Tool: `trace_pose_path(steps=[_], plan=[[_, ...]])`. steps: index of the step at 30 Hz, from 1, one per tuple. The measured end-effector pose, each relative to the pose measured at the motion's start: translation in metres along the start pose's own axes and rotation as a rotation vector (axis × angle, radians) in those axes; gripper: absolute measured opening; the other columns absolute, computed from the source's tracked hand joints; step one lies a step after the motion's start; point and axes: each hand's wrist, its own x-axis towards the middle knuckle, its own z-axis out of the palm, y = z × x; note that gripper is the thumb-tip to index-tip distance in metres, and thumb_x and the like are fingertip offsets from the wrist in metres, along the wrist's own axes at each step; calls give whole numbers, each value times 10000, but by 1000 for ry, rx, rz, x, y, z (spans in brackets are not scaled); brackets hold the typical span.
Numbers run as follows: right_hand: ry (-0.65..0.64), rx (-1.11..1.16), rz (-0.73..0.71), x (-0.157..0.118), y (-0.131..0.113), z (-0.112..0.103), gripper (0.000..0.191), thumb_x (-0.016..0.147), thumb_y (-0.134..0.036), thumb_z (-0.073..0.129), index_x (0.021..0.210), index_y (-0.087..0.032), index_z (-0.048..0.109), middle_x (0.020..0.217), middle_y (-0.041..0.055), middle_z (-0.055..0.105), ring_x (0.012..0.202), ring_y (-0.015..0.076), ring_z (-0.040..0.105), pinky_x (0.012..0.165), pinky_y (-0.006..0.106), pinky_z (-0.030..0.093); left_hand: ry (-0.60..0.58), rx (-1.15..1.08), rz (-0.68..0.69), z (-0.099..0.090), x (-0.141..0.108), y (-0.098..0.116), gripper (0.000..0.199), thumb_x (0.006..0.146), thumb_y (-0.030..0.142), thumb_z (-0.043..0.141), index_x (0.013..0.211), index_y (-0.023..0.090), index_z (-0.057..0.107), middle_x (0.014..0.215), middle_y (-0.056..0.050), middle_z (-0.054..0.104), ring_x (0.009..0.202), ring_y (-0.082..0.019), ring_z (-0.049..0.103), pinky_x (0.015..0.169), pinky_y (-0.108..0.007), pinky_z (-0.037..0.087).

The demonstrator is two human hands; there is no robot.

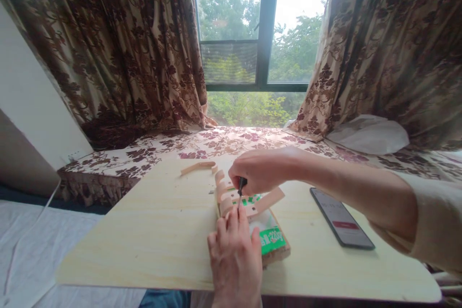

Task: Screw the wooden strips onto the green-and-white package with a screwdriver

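Note:
My right hand (pixel 254 171) is closed around the black handle of a screwdriver (pixel 241 186). The shaft points down, and its tip meets a light wooden piece right by my left fingertips. My left hand (pixel 234 255) lies palm down with its fingers pressed together on that wooden piece (pixel 226 204), which has a curved end. My fingers cover part of it. Several similar curved pieces (pixel 219 178) line up behind it, and a flat wooden strip (pixel 270 200) sticks out to the right. Underneath is a small box (pixel 285 250) with a green label (pixel 271 239).
A loose wooden piece (pixel 198 167) rests at the back of the pale table (pixel 144 245). A phone (pixel 341 219) with its screen lit lies at the right, under my right forearm. Beyond stand a flower-patterned ledge (pixel 249 137), curtains (pixel 144 48) and a white plastic bag (pixel 371 134).

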Motion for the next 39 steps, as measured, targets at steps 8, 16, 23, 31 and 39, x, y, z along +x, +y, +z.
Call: trace_pose_path(steps=[8, 16, 23, 31, 39], plan=[[23, -76, 49, 6, -1, 4, 265, 702, -263, 526, 854, -145, 708, 722, 70, 666, 574, 136, 480, 494, 254, 306, 12, 4, 26, 3, 1, -1, 425, 860, 208, 487, 1285, 201, 485, 1252, -20, 583, 1022, -227, 539, 757, -384, 432], [-68, -103, 44, 7, -3, -9, 287, 676, -248, 591, 928, -192, 716, 768, 49, 685, 589, 141, 520, 498, 247, 318, 63, 27, 55, 3, 2, -2, 398, 867, 175, 468, 1262, 203, 510, 1238, -38, 591, 1015, -208, 546, 743, -359, 440], [-68, -165, 43, 10, -4, -10, 350, 688, -115, 516, 967, -194, 713, 868, 62, 696, 693, 157, 551, 550, 263, 339, 68, 44, 64, 6, 2, -3, 393, 869, 184, 479, 1259, 205, 513, 1210, -51, 595, 996, -207, 549, 753, -360, 436], [-116, -177, 154, 9, -9, -10, 300, 722, -271, 562, 945, -143, 716, 845, 96, 695, 687, 189, 558, 528, 284, 345, 78, 17, 69, 9, 2, -5, 387, 878, 196, 458, 1261, 211, 508, 1234, -29, 585, 1034, -203, 534, 761, -365, 425], [-161, -159, 70, 12, -17, -21, 348, 710, -83, 522, 996, -134, 712, 866, 79, 682, 635, 143, 505, 534, 271, 341, 111, 36, 83, 11, 0, -7, 383, 868, 191, 483, 1247, 220, 528, 1221, -40, 595, 997, -203, 553, 743, -357, 432]])
